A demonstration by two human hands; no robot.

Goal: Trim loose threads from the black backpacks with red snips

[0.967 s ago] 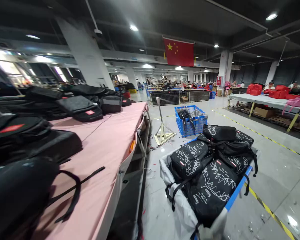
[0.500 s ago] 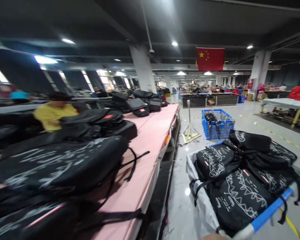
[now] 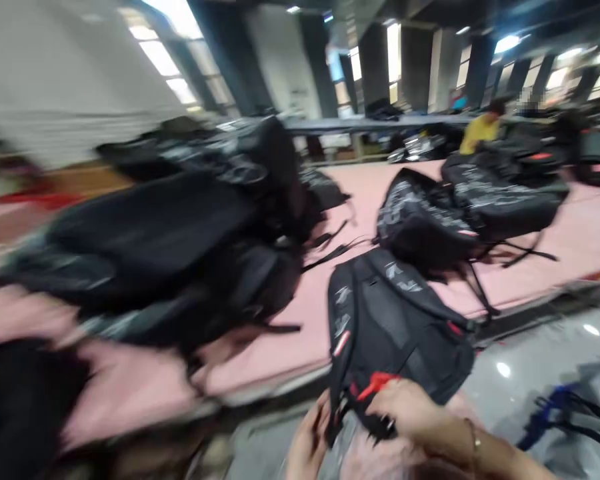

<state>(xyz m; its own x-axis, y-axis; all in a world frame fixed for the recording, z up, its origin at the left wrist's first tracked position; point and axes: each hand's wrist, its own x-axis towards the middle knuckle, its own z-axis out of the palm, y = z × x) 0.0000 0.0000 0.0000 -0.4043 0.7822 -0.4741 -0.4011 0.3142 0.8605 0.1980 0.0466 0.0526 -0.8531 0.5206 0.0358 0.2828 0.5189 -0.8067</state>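
A black backpack point(image 3: 395, 320) with white print lies across the table's front edge, its straps and back panel facing up. At its lower left corner, my left hand point(image 3: 307, 437) is closed on the backpack's edge. My right hand point(image 3: 405, 407) is closed over the backpack's lower part, with a bright red object point(image 3: 379, 383) sticking out at its fingers. Blur hides what kind of thing the red object is. Beyond lies another printed backpack point(image 3: 420, 220), its straps hanging toward the table edge.
Black bags are heaped on the pink tabletop point(image 3: 275, 343) to the left, including a large bag point(image 3: 155, 227). More bags point(image 3: 505, 193) lie on the right, near a person in yellow point(image 3: 480, 130). A blue-edged container point(image 3: 555, 407) stands on the floor at lower right.
The view has swung left from the aisle and the filled bin to the table. Both my hands now show, with a backpack between them. The person in yellow appears farther right.
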